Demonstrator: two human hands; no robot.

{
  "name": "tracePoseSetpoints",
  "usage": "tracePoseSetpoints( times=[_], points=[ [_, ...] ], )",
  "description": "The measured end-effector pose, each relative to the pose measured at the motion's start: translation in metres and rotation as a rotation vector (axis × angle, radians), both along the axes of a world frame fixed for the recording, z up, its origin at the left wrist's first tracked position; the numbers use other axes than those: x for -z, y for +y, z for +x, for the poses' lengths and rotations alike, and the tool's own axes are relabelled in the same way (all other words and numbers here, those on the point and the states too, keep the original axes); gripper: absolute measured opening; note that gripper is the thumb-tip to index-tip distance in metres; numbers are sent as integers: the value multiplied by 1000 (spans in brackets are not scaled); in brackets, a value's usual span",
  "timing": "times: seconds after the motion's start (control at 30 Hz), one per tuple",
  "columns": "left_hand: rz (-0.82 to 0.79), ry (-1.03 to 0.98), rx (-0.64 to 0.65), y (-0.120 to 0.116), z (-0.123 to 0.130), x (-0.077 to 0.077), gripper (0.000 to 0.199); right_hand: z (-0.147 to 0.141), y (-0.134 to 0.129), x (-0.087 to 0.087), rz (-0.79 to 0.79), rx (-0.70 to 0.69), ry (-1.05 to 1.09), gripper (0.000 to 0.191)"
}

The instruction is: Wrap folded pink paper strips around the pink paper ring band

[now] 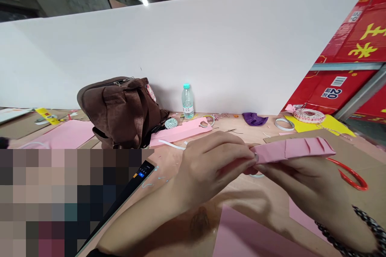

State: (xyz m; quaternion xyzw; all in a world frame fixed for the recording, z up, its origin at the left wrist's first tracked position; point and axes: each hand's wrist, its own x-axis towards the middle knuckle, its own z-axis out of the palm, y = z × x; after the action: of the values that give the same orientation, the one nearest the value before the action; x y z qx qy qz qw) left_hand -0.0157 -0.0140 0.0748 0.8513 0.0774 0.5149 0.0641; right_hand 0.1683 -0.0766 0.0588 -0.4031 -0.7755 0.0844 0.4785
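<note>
A folded strip of pink paper (297, 148) is held up in front of me above the table, with several crease lines across its right part. My left hand (215, 154) pinches the strip's left end between fingers and thumb. From below and the right, my right hand (304, 176) grips the same strip, its thumb close to the left fingertips. The fingers of my right hand are partly hidden behind the paper. Red-handled scissors (354, 176) lie behind my right hand, mostly covered by it. Flat pink paper (250, 233) lies on the table below my hands.
A brown backpack (120, 108) and a water bottle (187, 102) stand by the white partition (211, 48). A cut pink sheet (177, 131), tape rolls (284, 124), purple crumpled material (255, 119) and cardboard (325, 144) lie around. A tablet-like screen (144, 170) is at left.
</note>
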Motion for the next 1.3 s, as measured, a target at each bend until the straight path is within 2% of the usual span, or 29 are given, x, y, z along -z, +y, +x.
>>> tracePoseSetpoints(
  times=[0.23,0.43,0.6,0.77,0.87,1.03,1.13,1.3],
  points=[
    [68,102,-66,-3,-1,-2,2,3,-1,6,159,84,-172,11],
    [97,253,-118,-1,-2,-3,7,0,3,7,256,135,-248,11],
    [136,302,-173,-1,-1,-6,10,-2,3,7,327,220,-320,22],
    [161,299,-211,-1,1,-5,10,0,1,6,355,219,-352,17],
    [157,276,-196,-1,3,-4,11,2,0,6,324,227,-333,14],
    [74,247,-155,-2,3,-4,14,4,-1,6,225,157,-259,10],
    [59,223,-129,-1,2,-4,13,3,0,7,272,179,-262,10],
    [78,216,-121,-1,-1,-5,8,5,0,11,388,306,-390,16]
  ],
)
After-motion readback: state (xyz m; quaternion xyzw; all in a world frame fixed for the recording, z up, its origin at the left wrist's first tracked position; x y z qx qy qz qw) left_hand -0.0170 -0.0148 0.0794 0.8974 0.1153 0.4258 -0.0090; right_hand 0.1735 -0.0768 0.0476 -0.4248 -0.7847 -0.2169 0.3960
